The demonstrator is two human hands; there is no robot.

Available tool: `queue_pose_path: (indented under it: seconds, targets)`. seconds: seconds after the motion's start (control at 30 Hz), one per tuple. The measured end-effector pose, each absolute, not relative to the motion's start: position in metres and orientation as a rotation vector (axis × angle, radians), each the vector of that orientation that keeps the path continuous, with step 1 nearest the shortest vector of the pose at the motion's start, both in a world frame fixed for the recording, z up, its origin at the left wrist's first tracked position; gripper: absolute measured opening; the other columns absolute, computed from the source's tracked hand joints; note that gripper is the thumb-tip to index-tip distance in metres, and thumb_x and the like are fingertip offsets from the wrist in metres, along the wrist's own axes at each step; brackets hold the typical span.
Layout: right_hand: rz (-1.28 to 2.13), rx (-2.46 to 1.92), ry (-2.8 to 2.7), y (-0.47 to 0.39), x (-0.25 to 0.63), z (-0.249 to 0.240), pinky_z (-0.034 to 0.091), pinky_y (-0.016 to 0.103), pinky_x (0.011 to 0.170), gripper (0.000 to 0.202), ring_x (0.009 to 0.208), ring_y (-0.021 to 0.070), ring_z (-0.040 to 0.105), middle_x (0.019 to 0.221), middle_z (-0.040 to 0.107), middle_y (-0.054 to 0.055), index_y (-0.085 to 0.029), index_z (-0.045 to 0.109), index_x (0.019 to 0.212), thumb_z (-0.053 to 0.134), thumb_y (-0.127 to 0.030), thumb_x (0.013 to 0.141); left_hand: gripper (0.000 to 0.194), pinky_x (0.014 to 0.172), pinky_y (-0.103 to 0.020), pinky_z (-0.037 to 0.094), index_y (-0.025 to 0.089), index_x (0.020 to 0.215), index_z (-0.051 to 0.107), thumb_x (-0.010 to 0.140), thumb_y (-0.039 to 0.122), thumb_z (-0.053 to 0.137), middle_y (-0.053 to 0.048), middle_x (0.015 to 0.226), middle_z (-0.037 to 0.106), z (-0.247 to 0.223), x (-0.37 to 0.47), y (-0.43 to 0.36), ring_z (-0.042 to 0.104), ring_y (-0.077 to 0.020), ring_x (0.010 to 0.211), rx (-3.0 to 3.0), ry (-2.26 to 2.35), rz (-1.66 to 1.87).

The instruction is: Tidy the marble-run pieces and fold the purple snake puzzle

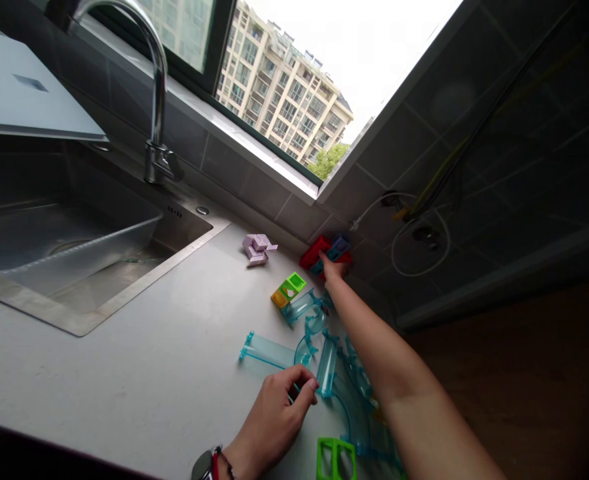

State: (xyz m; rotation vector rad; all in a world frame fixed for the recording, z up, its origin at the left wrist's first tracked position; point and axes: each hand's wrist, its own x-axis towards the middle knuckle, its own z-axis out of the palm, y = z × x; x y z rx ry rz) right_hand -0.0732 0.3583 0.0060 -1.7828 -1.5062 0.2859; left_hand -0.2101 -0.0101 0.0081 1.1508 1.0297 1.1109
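My right hand (335, 268) reaches to the counter's far corner, its fingers closed about a blue block (338, 247) among red blocks (315, 252). My left hand (280, 410) is low over the counter with curled fingers, thumb and index tips together. Those tips are beside a clear teal track piece (327, 365); whatever they may hold is hidden. A flat teal track piece (269, 350) lies just beyond the left knuckles. Curved teal pieces (316, 321) lie between the hands, near a green and yellow block (289, 289).
A green open-frame block (336, 459) is at the near edge. Several small light-purple boxes (257, 249) are piled toward the wall. A steel sink (87, 323) with a faucet (159, 100) is on the left, partly under a white board (34, 93). A white cable (419, 272) hangs at right.
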Motion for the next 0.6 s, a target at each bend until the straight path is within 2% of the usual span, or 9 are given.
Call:
queue_pose_path:
  seconds: [0.23, 0.6]
  targets:
    - [0.221, -1.961, -1.266, 0.362, -0.084, 0.013, 0.059, 0.048, 0.094, 0.038, 0.115, 0.0272, 0.066, 0.136, 0.063, 0.011, -0.020, 0.061, 0.134, 0.066, -0.037, 0.100, 0.034, 0.067, -0.027, 0.044, 0.019, 0.090, 0.071, 0.100, 0.045, 0.052, -0.004, 0.085, 0.077, 0.009, -0.210, -0.010, 0.064, -0.0174, 0.070, 1.133, 1.013, 1.116]
    - [0.179, -1.955, -1.360, 0.353, -0.086, 0.010, 0.059, 0.049, 0.094, 0.039, 0.115, 0.0275, 0.066, 0.136, 0.063, 0.011, -0.019, 0.061, 0.134, 0.067, -0.037, 0.100, 0.032, 0.066, -0.027, 0.044, 0.019, 0.090, 0.072, 0.099, 0.043, 0.053, -0.003, 0.084, 0.076, 0.009, -0.211, -0.012, 0.063, -0.0167, 0.068, 1.107, 0.991, 1.133]
